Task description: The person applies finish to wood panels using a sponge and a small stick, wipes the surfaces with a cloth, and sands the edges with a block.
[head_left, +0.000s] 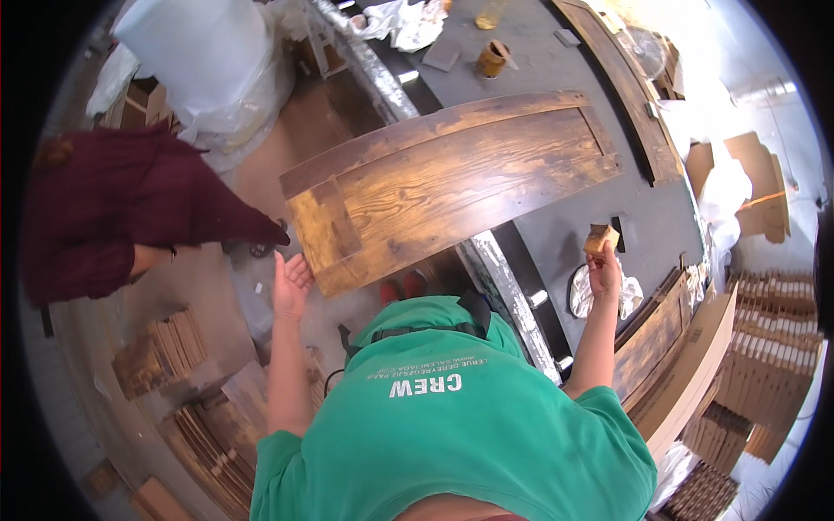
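Because the stained wooden panel (452,187) overhangs the near edge of the dark worktable (556,221), with its lower left corner well out past the edge, it depends on the left hand (291,280) for support at that corner. In the head view, that hand is open, palm up, fingers spread and released, touching or just under the panel's corner; whether it bears weight cannot be told. If the hand drops away, the panel is likely to tip or slide off the table toward the floor. The right hand (604,265) is raised over the table, fingers clenched around a small tan block (600,238), possibly a sanding sponge. A loose grip could let the block fall onto the crumpled foil (591,291) below it.

A second person in a dark red garment (122,213) stands near the panel's left end; a swing of the panel could strike them.

The green shirt (452,425) hides the floor directly below. The fisheye rim bends and blurs the stacked wood pieces (764,347) at right. The round container (492,59) at the table's far end is too small to identify.
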The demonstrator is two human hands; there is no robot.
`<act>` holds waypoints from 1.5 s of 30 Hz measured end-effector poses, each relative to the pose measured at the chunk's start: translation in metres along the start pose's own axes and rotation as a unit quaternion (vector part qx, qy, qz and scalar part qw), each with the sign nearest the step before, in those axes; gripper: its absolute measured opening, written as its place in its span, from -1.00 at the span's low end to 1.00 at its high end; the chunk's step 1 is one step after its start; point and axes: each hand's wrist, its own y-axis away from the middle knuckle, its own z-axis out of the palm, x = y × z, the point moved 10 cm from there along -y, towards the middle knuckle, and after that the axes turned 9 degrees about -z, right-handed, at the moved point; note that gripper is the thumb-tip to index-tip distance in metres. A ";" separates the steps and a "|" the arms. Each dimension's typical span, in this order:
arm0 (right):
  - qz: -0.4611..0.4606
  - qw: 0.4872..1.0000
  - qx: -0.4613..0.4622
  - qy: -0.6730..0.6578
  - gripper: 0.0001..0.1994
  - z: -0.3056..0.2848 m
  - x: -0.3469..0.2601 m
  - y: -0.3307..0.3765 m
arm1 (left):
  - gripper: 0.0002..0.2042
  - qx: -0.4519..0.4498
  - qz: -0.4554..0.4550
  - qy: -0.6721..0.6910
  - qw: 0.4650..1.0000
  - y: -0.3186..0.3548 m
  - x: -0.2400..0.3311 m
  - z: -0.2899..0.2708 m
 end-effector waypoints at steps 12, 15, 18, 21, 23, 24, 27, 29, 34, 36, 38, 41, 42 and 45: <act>0.050 0.997 0.061 -0.001 -0.60 -0.018 0.015 -0.056 | -0.51 -0.052 0.055 -0.009 0.997 -0.036 0.063 0.077; 0.061 0.994 0.056 0.072 -0.61 -0.032 0.013 -0.066 | -0.51 -0.050 0.042 0.006 0.998 -0.034 0.053 0.071; 0.047 0.997 0.043 0.050 -0.61 -0.029 0.012 -0.067 | -0.42 -0.020 0.029 -0.017 0.999 -0.039 0.049 0.039; 0.009 0.996 0.045 0.071 -0.64 -0.016 0.006 -0.060 | -0.41 0.046 -0.001 -0.023 0.999 -0.046 0.050 0.017; -0.023 0.991 0.035 0.125 -0.65 -0.021 0.006 -0.065 | -0.41 0.034 -0.003 -0.029 0.999 -0.050 0.051 0.025; -0.014 0.989 0.056 0.137 -0.66 -0.026 0.009 -0.068 | -0.42 0.025 0.000 -0.026 0.999 -0.051 0.052 0.030; -0.038 0.978 0.062 0.197 -0.65 -0.020 -0.001 -0.064 | -0.45 -0.003 0.007 -0.009 1.000 -0.050 0.050 0.036; -0.080 0.945 0.084 0.304 -0.66 -0.030 -0.018 -0.061 | -0.46 -0.024 0.009 0.003 1.000 -0.049 0.050 0.042; -0.260 0.790 0.145 0.535 -0.41 -0.070 -0.080 -0.019 | -0.43 0.004 -0.006 -0.014 1.000 -0.040 0.051 0.048; -0.149 0.707 0.105 0.683 -0.12 -0.056 -0.089 0.019 | -0.41 0.024 -0.007 -0.021 0.999 -0.034 0.052 0.038; -0.073 0.705 0.024 0.705 -0.01 -0.072 -0.055 0.028 | -0.40 0.021 -0.017 -0.038 0.999 -0.040 0.051 0.035; -0.171 0.674 -0.062 0.716 -0.20 -0.049 -0.021 0.070 | -0.42 0.029 -0.002 -0.029 0.999 -0.052 0.051 0.020; -0.265 0.670 -0.058 0.691 -0.35 -0.041 -0.017 0.084 | -0.42 0.027 -0.003 -0.030 0.999 -0.054 0.049 0.021; -0.345 0.679 -0.039 0.647 -0.63 -0.016 -0.019 0.103 | -0.44 -0.018 0.005 -0.018 1.000 -0.053 0.047 0.029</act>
